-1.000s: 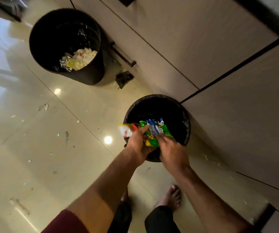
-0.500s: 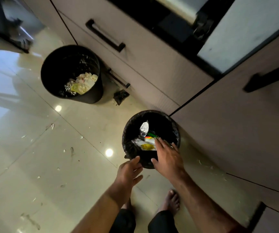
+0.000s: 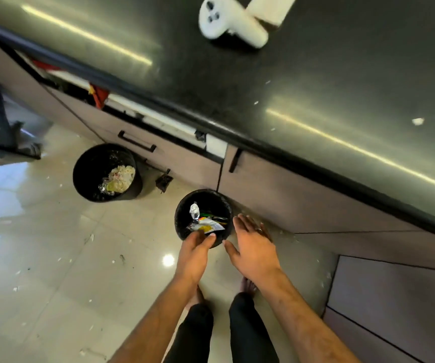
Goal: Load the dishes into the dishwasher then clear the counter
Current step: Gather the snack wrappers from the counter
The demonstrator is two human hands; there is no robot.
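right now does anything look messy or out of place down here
Yes. Small white scraps litter the floor around both bins, and crumbs dot the counter. A drawer under the counter stands ajar with red items poking out. A white controller lies on the counter.

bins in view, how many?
2. Near bin on the floor by both hands, wrappers inside; far bin to its left along the cabinets, holding pale waste. None seem hidden.

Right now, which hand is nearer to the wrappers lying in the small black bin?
Left. The left hand has its fingertips over the near rim of the small black bin, right by the wrappers. The right hand is open just outside the bin's right side.
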